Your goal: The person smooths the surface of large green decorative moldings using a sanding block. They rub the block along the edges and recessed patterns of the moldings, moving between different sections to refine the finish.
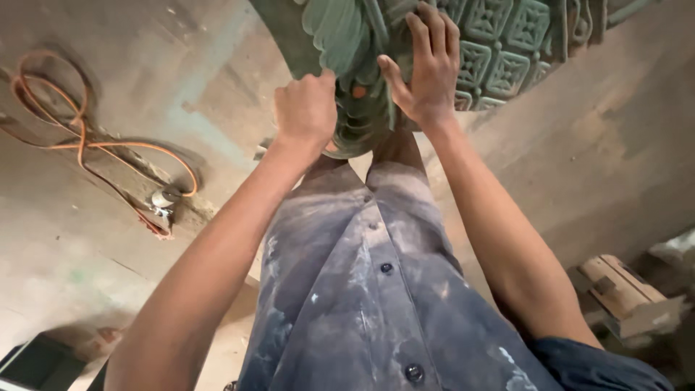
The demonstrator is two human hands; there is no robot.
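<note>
Left hand grip fisted on carved green panel edge (lower rim); right hand splayed flat on it

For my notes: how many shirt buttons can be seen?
3: one button high on the shirt, one midway, one near the bottom edge. Others may be hidden.

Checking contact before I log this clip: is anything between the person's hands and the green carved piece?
Nothing visible: the left hand is fisted against the green carved piece, and the right hand lies flat on its relief.
</note>
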